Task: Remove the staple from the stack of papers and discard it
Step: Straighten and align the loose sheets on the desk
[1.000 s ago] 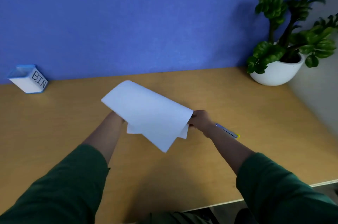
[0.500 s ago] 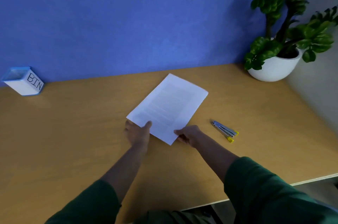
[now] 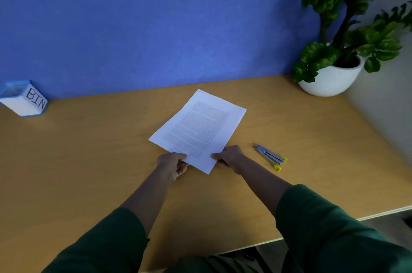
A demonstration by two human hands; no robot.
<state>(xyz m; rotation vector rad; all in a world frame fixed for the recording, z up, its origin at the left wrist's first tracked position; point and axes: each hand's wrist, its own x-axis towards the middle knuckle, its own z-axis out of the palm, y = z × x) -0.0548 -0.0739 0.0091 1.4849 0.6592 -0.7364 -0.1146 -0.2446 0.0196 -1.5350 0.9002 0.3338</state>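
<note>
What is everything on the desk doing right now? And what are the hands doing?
papers: flat on the desk, printed side up
left hand: gripping the papers' near edge
right hand: gripping the near corner
staple remover: lying untouched
bin: upright, open top
plant: upright in its pot

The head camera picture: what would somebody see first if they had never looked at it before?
First comes the white stack of papers, lying at a slant in the middle of the wooden desk, with the left hand and right hand gripping its near edge. Next, the big green plant in a white pot at the back right corner. Then the little box marked BIN far off at the back left, and the silver staple remover right of the papers.
</note>
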